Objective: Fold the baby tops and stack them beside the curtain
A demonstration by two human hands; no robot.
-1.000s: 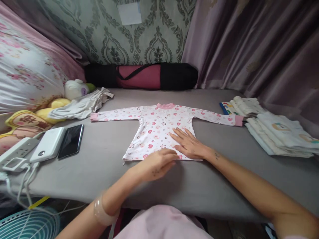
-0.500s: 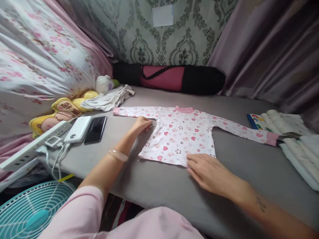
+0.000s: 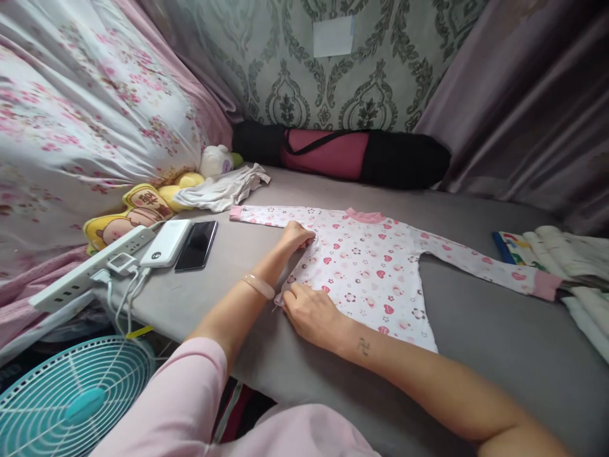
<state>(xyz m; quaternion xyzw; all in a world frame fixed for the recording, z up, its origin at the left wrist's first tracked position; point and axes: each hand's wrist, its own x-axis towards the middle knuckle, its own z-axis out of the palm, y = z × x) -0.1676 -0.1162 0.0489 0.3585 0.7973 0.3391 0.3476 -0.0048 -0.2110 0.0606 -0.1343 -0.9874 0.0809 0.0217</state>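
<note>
A small white long-sleeved shirt (image 3: 366,260) with pink hearts, flowers and pink collar and cuffs lies spread on the grey surface, its collar away from me. My left hand (image 3: 299,235) pinches the shirt's left side edge just under the sleeve. My right hand (image 3: 311,314) has its fingers closed on the lower left corner of the hem, with that forearm lying across in front of the shirt. Both sleeves are stretched out sideways. Part of the lower hem is hidden behind my right hand and wrist.
On the left are a black phone (image 3: 196,245), a white power bank (image 3: 166,243), a power strip (image 3: 92,270), plush toys (image 3: 143,212) and a crumpled pale cloth (image 3: 228,188). A black-and-red long bag (image 3: 328,152) lies along the back. Folded cloths (image 3: 571,251) sit right; a teal fan (image 3: 85,400) stands below left.
My right hand has moved left along the hem from its middle to the left corner and closed there. My left hand has shifted onto the shirt's side edge. The view has turned slightly left.
</note>
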